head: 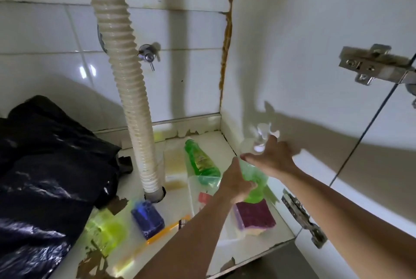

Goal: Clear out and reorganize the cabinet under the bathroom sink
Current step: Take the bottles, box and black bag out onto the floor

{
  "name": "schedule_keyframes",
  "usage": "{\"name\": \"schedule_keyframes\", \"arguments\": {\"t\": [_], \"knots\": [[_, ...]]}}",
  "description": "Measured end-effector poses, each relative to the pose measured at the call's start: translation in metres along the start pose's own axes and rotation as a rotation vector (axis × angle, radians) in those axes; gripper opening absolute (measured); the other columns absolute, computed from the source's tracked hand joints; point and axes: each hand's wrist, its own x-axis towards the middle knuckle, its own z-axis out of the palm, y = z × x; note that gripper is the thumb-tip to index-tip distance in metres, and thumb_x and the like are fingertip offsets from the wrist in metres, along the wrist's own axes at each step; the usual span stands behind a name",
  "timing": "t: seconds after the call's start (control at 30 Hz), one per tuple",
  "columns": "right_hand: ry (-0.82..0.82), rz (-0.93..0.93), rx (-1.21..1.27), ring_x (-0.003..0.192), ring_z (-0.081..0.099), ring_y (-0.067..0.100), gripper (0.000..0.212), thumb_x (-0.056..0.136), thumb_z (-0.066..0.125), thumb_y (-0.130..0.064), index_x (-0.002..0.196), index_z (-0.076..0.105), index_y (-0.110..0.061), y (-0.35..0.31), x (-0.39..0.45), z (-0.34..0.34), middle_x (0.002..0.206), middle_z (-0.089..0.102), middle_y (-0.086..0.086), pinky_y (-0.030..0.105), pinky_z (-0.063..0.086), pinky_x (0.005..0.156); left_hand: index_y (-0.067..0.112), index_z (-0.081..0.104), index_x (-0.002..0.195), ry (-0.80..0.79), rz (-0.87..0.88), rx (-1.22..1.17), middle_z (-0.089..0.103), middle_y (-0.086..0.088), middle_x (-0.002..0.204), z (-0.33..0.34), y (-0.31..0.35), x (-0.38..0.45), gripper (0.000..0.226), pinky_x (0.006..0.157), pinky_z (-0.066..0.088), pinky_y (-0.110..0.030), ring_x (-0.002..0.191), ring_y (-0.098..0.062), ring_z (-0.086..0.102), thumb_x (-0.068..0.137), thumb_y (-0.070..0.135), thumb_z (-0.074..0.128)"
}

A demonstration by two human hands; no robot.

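Early in clearing: my left hand (234, 183) grips the green spray bottle (253, 179) near the cabinet floor's (225, 242) right edge, right hand (275, 158) open at its nozzle; second green bottle (200, 159), sponges, black bag (49, 177) remain inside.

Two hands (234, 183), maybe three green bottles (201, 159), two sponges (148, 219), one black bag (45, 177), one hose (126, 76), two hinges (369, 63)
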Motion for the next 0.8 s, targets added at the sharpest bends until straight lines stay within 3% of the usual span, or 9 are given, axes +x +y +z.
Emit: {"name": "schedule_keyframes", "arguments": {"t": [0.07, 0.13, 0.27, 0.4, 0.47, 0.57, 0.63, 0.7, 0.8], "knots": [[0.033, 0.024, -0.043, 0.124, 0.045, 0.032, 0.097, 0.065, 0.074, -0.058, 0.138, 0.032, -0.009, 0.000, 0.004, 0.008, 0.134, 0.037, 0.015, 0.040, 0.050, 0.091, 0.027, 0.035, 0.130, 0.076, 0.015, 0.001, 0.056, -0.001, 0.096, 0.006, -0.003, 0.003, 0.058, 0.059, 0.046, -0.025, 0.077, -0.018, 0.056, 0.082, 0.008, 0.062], [0.026, 0.044, -0.029, 0.124, 0.045, 0.030, 0.094, 0.065, 0.074, -0.057, 0.136, 0.035, -0.009, -0.003, 0.006, 0.011, 0.135, 0.036, 0.014, 0.037, 0.050, 0.090, 0.032, 0.037, 0.129, 0.143, 0.045, 0.025, 0.056, 0.004, 0.098, 0.009, -0.006, -0.001, 0.060, 0.073, 0.053, -0.033, 0.088, -0.022, 0.061, 0.081, 0.007, 0.064], [-0.041, 0.002, 0.036, 0.119, 0.052, 0.022, 0.079, 0.064, 0.075, -0.049, 0.129, 0.045, -0.015, -0.003, 0.006, 0.008, 0.131, 0.052, 0.004, 0.033, 0.051, 0.089, 0.028, 0.036, 0.134, 0.150, 0.051, 0.038, 0.060, 0.000, 0.106, 0.008, -0.007, -0.006, 0.062, 0.087, 0.054, -0.036, 0.098, -0.024, 0.062, 0.083, 0.011, 0.067], [0.034, -0.113, 0.050, 0.103, 0.059, 0.018, 0.064, 0.059, 0.074, -0.052, 0.112, 0.056, -0.021, 0.000, -0.022, -0.001, 0.116, 0.056, 0.000, 0.035, 0.053, 0.084, 0.022, 0.015, 0.152, 0.141, 0.081, 0.092, 0.045, -0.006, 0.145, 0.002, 0.004, -0.026, 0.074, 0.105, 0.037, -0.026, 0.131, -0.023, 0.046, 0.092, 0.015, 0.059], [0.093, -0.195, 0.055, 0.098, 0.056, 0.014, 0.063, 0.063, 0.073, -0.054, 0.113, 0.056, -0.021, -0.001, -0.036, -0.011, 0.111, 0.053, -0.002, 0.027, 0.048, 0.081, 0.021, 0.007, 0.153, 0.174, 0.143, 0.114, 0.031, -0.001, 0.155, 0.000, 0.011, -0.037, 0.078, 0.111, 0.027, -0.022, 0.141, -0.018, 0.033, 0.094, 0.014, 0.056], [0.160, -0.320, 0.038, 0.093, 0.052, 0.009, 0.062, 0.065, 0.071, -0.055, 0.116, 0.054, -0.024, -0.006, -0.057, -0.032, 0.107, 0.054, -0.003, 0.018, 0.038, 0.071, 0.019, 0.003, 0.153, 0.211, 0.197, 0.122, 0.022, 0.002, 0.158, -0.005, 0.024, -0.058, 0.080, 0.113, 0.019, -0.019, 0.145, -0.014, 0.024, 0.094, 0.015, 0.056], [0.195, -0.379, 0.019, 0.095, 0.052, 0.011, 0.061, 0.066, 0.073, -0.052, 0.117, 0.053, -0.025, -0.011, -0.079, -0.050, 0.109, 0.054, -0.002, 0.021, 0.039, 0.074, 0.019, 0.003, 0.153, 0.232, 0.241, 0.136, 0.023, 0.001, 0.158, -0.007, 0.032, -0.078, 0.081, 0.114, 0.018, -0.019, 0.144, -0.013, 0.026, 0.093, 0.017, 0.058], [0.228, -0.446, 0.014, 0.097, 0.052, 0.014, 0.058, 0.069, 0.077, -0.042, 0.118, 0.054, -0.023, -0.016, -0.108, -0.069, 0.108, 0.054, -0.002, 0.024, 0.039, 0.077, 0.022, 0.004, 0.153, 0.245, 0.279, 0.149, 0.028, 0.001, 0.156, -0.009, 0.038, -0.105, 0.081, 0.115, 0.026, -0.022, 0.141, -0.014, 0.033, 0.093, 0.020, 0.058], [0.193, -0.478, -0.007, 0.090, 0.049, 0.006, 0.063, 0.068, 0.078, -0.039, 0.124, 0.052, -0.025, -0.014, -0.154, -0.091, 0.104, 0.051, -0.010, 0.023, 0.038, 0.078, 0.024, 0.008, 0.153, 0.195, 0.299, 0.107, 0.031, 0.008, 0.151, -0.005, 0.043, -0.154, 0.076, 0.097, 0.043, -0.013, 0.130, -0.010, 0.041, 0.094, 0.019, 0.057]]}}
